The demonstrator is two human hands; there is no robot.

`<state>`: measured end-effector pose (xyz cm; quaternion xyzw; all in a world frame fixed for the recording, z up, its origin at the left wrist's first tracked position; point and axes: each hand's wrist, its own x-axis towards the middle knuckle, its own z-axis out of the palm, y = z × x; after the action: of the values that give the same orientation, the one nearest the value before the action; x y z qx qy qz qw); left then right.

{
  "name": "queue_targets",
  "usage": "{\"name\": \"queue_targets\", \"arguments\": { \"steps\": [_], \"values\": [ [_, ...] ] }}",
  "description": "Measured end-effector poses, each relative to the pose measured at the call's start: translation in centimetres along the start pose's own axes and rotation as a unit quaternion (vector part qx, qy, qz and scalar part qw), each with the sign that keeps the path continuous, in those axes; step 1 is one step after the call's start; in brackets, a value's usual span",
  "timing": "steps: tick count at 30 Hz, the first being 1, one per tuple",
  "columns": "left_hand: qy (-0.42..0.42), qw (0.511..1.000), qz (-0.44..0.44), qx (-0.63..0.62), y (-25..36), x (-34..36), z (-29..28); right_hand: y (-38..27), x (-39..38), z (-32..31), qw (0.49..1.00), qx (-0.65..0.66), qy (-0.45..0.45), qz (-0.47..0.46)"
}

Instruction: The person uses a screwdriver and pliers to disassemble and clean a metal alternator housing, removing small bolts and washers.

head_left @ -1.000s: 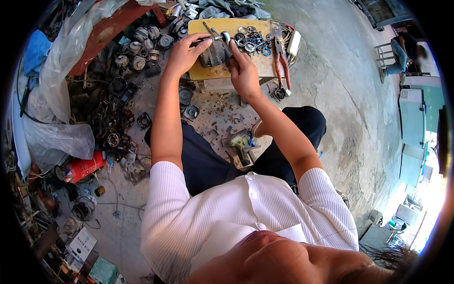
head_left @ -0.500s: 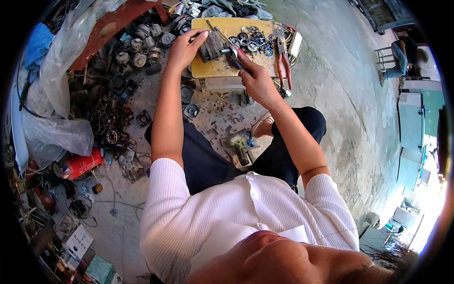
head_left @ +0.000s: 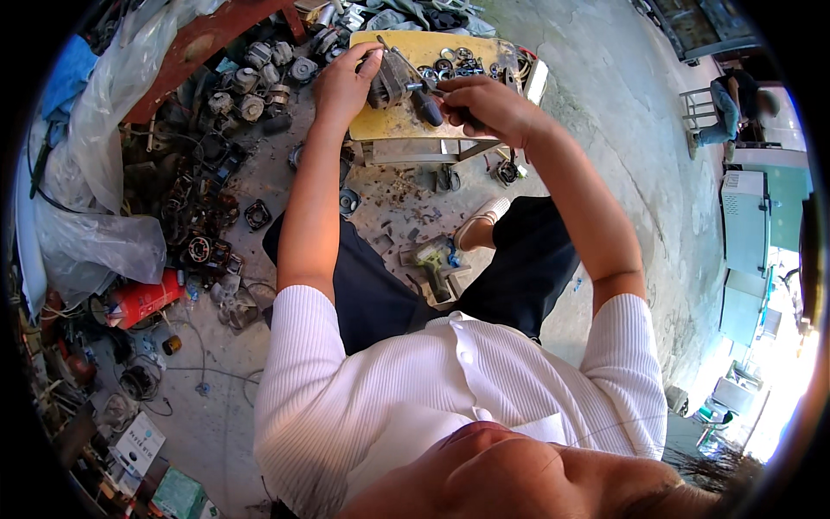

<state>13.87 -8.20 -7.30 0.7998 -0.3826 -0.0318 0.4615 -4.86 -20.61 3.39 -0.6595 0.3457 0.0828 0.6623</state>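
On the yellow board [head_left: 363, 128], my left hand [head_left: 344, 86] is closed around a small dark grey motor [head_left: 389, 85], steadying it near the board's left side. A metal shaft stub sticks out of the motor toward the right. My right hand [head_left: 497, 108] is closed on a hand tool with a metal end [head_left: 438, 87], which reaches to about the stub; my fingers hide most of it, so its kind is unclear. A dark rounded handle [head_left: 426, 110] lies just below the stub. Behind the motor a thin metal rod [head_left: 383, 43] slants. Several rings and bearings [head_left: 450, 62] lie beyond.
Several used motors [head_left: 251, 82] and scrap parts cover the floor to the left, near a red cylinder [head_left: 143, 301]. Between my legs lies a green and black power tool [head_left: 435, 268]. Another person [head_left: 731, 112] sits far right by pale cabinets [head_left: 745, 221].
My right hand has shifted right, its elbow swinging outward and its wrist turning. The red-handled pliers at the board's right no longer show. My left hand and the motor have barely moved.
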Motion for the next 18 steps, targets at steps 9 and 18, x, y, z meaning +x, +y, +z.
{"name": "queue_targets", "arguments": {
  "steps": [9,18],
  "values": [
    [0.036,0.999,0.032,-0.003,-1.0,0.6,0.8,-6.1,3.5,-2.6,0.980,-0.135,-0.104,0.101],
    [-0.079,0.994,0.058,0.052,0.1,-1.2,-1.0,-7.2,6.8,-4.0,0.979,-0.150,-0.092,0.107]
  ]
}}
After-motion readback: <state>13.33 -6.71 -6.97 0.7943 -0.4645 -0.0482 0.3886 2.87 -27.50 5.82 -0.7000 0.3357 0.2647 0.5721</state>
